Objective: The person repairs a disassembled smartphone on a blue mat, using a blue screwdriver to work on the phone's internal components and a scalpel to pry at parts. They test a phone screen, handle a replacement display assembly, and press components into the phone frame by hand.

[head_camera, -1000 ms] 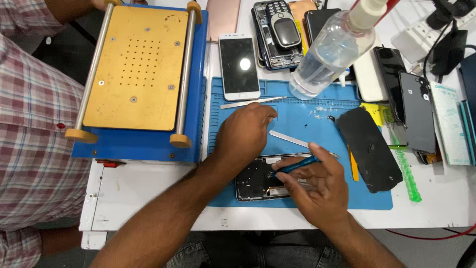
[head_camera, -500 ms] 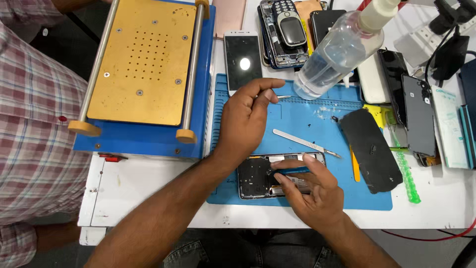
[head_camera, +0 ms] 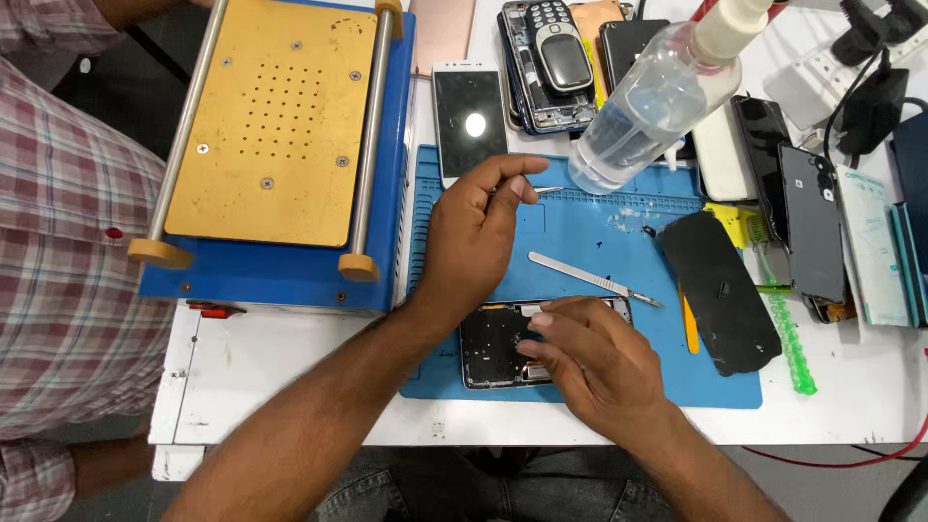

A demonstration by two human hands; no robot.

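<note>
We see the blue work mat [head_camera: 580, 232] beside a blue-and-gold plate machine [head_camera: 271, 126]. Our right hand [head_camera: 590, 362] presses flat on the opened phone [head_camera: 498, 343] near the mat's front edge. Our left hand [head_camera: 474, 232] pinches what look like tweezers [head_camera: 546, 189].

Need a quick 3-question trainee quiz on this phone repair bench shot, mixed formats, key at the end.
1. True or false: the right hand rests on the opened phone.
2. What does the left hand pinch? A) tweezers B) spray bottle C) green brush
3. Fill in: the metal scalpel lies on the blue ____.

Key: 1 true; 2 A; 3 mat.
</note>
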